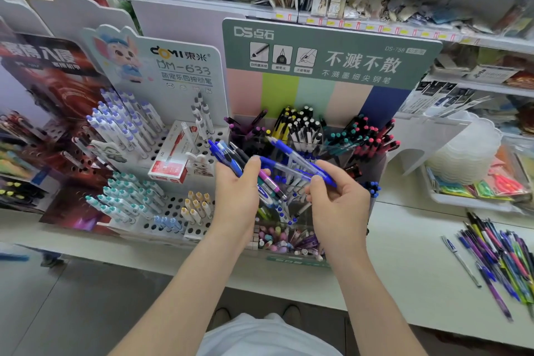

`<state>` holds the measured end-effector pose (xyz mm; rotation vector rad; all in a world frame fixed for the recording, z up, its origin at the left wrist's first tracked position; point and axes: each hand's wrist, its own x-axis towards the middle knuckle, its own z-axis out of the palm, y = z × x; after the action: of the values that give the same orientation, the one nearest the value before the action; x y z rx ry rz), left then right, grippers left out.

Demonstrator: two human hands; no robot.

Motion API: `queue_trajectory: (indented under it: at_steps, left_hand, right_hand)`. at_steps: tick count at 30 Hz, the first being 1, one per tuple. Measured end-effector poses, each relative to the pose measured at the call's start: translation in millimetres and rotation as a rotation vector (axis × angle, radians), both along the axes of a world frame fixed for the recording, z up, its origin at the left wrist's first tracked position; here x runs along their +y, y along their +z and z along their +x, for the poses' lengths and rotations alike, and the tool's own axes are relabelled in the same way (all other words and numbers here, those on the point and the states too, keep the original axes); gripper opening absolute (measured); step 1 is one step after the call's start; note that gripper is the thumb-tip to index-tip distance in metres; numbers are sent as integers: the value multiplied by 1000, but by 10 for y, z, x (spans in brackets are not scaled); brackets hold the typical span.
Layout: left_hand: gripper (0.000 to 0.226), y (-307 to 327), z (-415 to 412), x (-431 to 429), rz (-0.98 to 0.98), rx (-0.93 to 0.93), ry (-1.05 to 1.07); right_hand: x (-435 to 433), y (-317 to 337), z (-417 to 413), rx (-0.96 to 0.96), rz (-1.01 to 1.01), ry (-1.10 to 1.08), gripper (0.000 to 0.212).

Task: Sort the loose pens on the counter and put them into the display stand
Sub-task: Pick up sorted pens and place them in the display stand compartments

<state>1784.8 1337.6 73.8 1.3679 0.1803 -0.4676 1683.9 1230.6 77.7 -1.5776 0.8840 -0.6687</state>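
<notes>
The left hand [234, 191] is held in front of the display stand [332, 66], its fingers curled round a mixed bundle of pens [231, 157] in blue, black and purple that fans up and to the left. Just right of it, the right hand [341, 199] pinches blue pens [291, 157] between thumb and fingertips, two as far as can be told, with their far ends crossing over the bundle. The step in hand looks like pulling the blue ones out of the mix. To do it well, they should probably be drawn out lengthwise so the others do not slide, then squared up tip-down and dropped in with matching stock. A cluster of blue-capped pens [372, 189] at the stand's right edge seems the likely place. Far right, a large heap of loose pens [497, 257] lies on the worktop [404, 254], so much sorting appears left. Around this, a white perforated stand [179, 72] of other pens and a red box [169, 165] stand to the left. A stack of translucent trays [465, 150] is behind the heap. The stand's clear compartments are crowded and their pens lean outward, so a hasty drop could snag on the caps or land in the wrong section.
</notes>
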Motion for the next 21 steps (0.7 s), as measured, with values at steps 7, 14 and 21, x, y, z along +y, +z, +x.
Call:
queue_trajectory:
  at_steps: [7,14,21]
  left_hand:
    - [18,-95,119,101,272,-80,-88]
    - [16,-143,81,158,561,-321,-178]
    - [18,-105,105,169,657,-484,-200]
  right_hand:
    - [-238,46,36,286,-698,201,32]
    - [-306,113,37,424,-854,295,33]
    - [-362,345,240,584,-1003,444,15]
